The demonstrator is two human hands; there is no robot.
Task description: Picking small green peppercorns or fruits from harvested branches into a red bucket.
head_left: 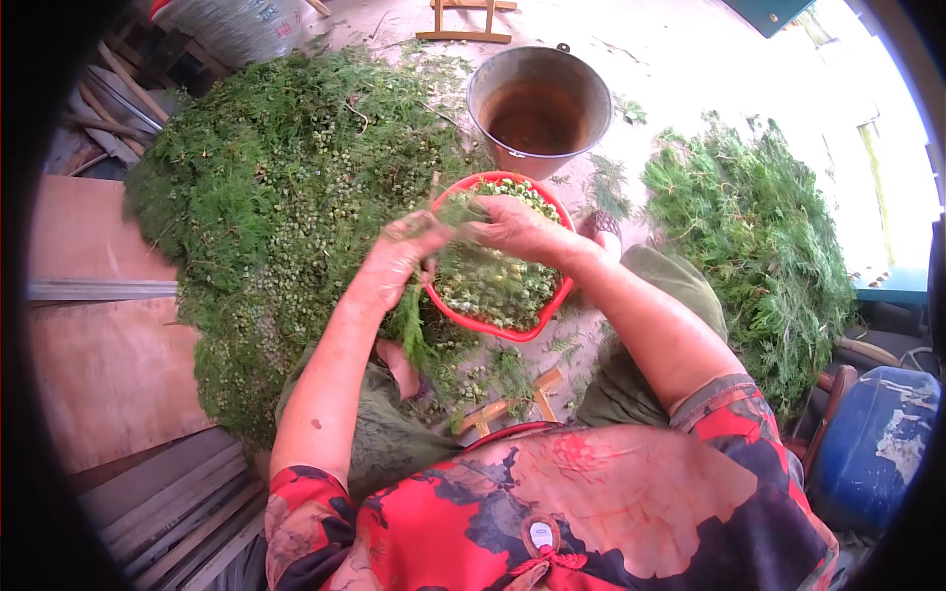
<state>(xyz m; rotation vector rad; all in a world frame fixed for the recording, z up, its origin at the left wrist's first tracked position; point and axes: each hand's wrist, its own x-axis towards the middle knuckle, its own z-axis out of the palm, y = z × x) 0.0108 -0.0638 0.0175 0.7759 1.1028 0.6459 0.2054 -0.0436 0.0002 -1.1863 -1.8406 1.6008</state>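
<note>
Over the left rim of a red plastic basin (pixel 527 334) my two hands meet. The basin holds many small pale-green cones (pixel 503 286). My left hand (pixel 399 258) is closed around a feathery evergreen sprig (pixel 412 330), whose fronds hang below it outside the rim. Fingers bent inward, my right hand (pixel 522 229) pinches at blurred greenery beside the left fingertips. Motion smears both sets of fingertips, so what exactly lies between them is partly hidden.
A large heap of sprigs and cones (pixel 266 217) spreads at the left. Beyond the basin stands a metal bucket (pixel 540 98); another green heap (pixel 754 256) lies at the right. A blue drum (pixel 877 448) sits lower right, with wooden boards (pixel 113 384) along the left.
</note>
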